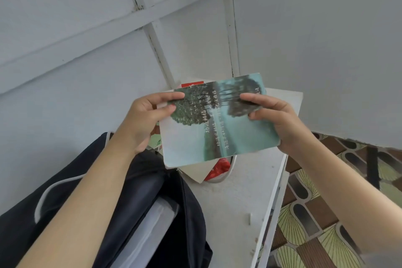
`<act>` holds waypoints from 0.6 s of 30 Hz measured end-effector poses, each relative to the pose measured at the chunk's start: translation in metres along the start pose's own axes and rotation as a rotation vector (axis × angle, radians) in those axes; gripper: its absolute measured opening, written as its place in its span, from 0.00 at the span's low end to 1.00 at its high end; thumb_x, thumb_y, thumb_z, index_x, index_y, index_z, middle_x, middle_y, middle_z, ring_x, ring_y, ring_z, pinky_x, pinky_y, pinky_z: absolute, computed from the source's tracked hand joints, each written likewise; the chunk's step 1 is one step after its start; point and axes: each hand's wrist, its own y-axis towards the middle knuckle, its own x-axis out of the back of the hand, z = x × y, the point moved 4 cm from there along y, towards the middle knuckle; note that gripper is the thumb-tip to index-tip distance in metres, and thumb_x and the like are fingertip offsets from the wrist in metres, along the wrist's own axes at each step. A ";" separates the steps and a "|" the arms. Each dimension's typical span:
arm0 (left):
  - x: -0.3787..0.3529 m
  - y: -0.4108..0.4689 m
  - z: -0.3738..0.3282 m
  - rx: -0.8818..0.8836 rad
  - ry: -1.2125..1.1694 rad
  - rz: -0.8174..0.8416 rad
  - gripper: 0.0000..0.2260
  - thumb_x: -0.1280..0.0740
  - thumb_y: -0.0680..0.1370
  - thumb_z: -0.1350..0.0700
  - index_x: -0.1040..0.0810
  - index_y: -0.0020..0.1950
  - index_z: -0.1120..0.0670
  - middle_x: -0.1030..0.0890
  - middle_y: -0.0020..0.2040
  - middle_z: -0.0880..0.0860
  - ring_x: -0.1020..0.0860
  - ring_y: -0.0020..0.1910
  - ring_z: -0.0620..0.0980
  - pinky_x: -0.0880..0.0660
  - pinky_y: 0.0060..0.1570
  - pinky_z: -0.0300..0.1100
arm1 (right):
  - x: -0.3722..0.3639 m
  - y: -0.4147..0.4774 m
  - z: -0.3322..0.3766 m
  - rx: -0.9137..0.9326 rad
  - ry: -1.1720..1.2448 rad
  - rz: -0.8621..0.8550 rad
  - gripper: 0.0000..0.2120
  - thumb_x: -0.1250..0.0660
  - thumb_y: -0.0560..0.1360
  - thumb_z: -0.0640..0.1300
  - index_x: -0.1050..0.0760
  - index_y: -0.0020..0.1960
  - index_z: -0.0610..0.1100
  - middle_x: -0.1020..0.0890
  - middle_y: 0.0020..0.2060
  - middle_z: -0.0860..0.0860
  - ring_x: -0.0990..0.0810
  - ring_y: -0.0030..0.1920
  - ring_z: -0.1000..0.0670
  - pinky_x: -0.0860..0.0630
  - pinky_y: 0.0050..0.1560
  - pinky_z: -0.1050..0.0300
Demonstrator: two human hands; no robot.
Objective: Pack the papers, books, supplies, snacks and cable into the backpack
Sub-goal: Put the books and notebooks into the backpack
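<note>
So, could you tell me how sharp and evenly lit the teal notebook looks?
Head view: soft, even light, no glare on the teal tree-print notebook; its white lettering is slightly blurred; the brown-and-green patterned floor tiles soften toward the lower-right corner.

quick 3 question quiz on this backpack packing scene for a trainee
1. True or false: the teal book is already inside the backpack.
2. The book is gripped by: A one hand, B both hands, C no hand.
3. What colour is the snack packet lying on the table just below the held book?

Key
1. False, it is held above the table.
2. B, the left hand and the right hand pinch its far edge.
3. Red.
</note>
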 end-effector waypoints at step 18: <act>0.014 -0.133 0.033 -0.159 0.508 -0.048 0.24 0.43 0.78 0.42 0.43 0.74 0.41 0.34 0.68 0.34 0.38 0.67 0.29 0.44 0.65 0.24 | -0.018 -0.072 -0.052 -0.228 0.282 0.012 0.25 0.35 0.65 0.35 0.22 0.59 0.52 0.17 0.53 0.48 0.16 0.42 0.48 0.19 0.38 0.59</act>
